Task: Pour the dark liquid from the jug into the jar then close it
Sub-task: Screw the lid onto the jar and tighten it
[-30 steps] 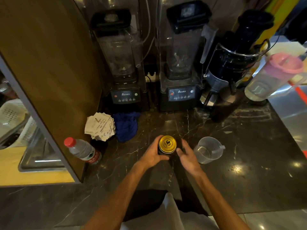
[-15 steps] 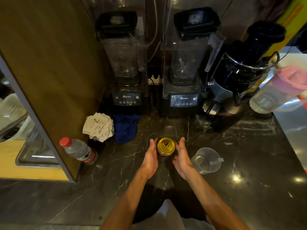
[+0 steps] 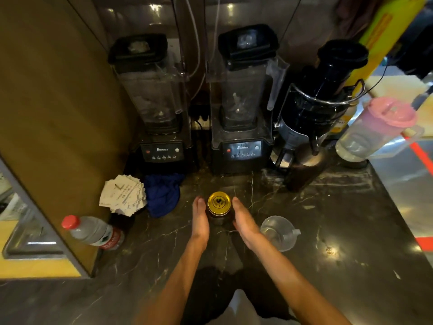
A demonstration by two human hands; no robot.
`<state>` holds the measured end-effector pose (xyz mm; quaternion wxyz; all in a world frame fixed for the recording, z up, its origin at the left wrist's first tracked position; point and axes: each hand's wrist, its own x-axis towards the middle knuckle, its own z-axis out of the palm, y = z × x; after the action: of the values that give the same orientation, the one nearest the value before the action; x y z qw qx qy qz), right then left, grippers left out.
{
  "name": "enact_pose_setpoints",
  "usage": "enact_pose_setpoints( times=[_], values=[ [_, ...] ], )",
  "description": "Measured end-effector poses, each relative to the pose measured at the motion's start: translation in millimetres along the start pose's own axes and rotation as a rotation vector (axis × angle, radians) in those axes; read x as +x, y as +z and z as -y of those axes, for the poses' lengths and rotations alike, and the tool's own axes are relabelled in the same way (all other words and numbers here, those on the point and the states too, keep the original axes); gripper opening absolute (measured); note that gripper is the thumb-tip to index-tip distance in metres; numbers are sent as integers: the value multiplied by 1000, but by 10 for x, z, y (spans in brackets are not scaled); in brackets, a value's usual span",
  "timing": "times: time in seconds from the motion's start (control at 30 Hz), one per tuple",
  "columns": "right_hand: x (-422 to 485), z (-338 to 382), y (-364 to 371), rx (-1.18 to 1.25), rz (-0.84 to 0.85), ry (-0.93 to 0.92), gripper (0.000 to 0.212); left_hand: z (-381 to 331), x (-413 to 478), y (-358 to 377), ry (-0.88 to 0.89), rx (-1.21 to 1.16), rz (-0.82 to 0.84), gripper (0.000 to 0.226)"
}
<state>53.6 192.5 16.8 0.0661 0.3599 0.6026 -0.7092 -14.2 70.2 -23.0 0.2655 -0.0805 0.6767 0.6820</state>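
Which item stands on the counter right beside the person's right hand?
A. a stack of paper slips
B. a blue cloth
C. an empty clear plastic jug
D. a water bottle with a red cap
C. The clear jug stands empty just beside the right hand, while the left hand flanks the other side of the jar with its gold lid on.

The scene is dim and warm-toned, lit from above: small bright glints sit on the polished dark worktop (image 3: 351, 219) at the right and on the glossy wall behind the blenders (image 3: 241, 102). The gold lid (image 3: 219, 202) catches the light brightest at centre. The wide lens bows the edges, and the corners look soft and smeared.
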Motion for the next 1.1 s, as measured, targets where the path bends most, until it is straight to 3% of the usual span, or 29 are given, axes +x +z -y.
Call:
enact_pose_setpoints(
  times=[0.07, 0.1, 0.17, 0.27, 0.4, 0.47, 0.57, 0.7, 0.83, 0.93, 1.1],
  values=[
    [-166, 13, -180, -55, -94, -133, 37, 52, -193, 81, 113, 86, -249, 24],
    [-280, 9, -318, -59, -168, -197, 28, 120, -324, 142, 137, 123, -286, 23],
    [-519, -36, -681, -133, -365, -286, 27, 315, -573, 238, 125, 190, -197, 27],
    [-739, -152, -1178, -257, -543, -206, 43, 527, -838, 511, -61, 184, 71, 24],
    [-791, -243, -1482, -103, -313, 60, 64, 603, -981, 952, -252, 45, 276, 61],
    [-782, -299, -1504, 74, -155, 117, 68, 566, -1024, 1093, -246, -4, 319, 74],
    [-685, -328, -1554, 98, -31, 100, 69, 448, -1000, 1231, -229, -31, 311, 88],
    [-506, -104, -1548, 58, 10, 40, 36, 194, -802, 1379, -146, 34, 286, 82],
    [-241, 112, -1534, 31, 34, 27, 31, -37, -565, 1474, -57, 81, 258, 72],
    [-90, 180, -1520, -2, 24, 25, 36, -49, -418, 1512, -79, 135, 246, 68],
    [-26, 101, -1570, -39, 24, 16, 65, -38, -380, 1503, -103, 149, 224, 65]
  ],
)
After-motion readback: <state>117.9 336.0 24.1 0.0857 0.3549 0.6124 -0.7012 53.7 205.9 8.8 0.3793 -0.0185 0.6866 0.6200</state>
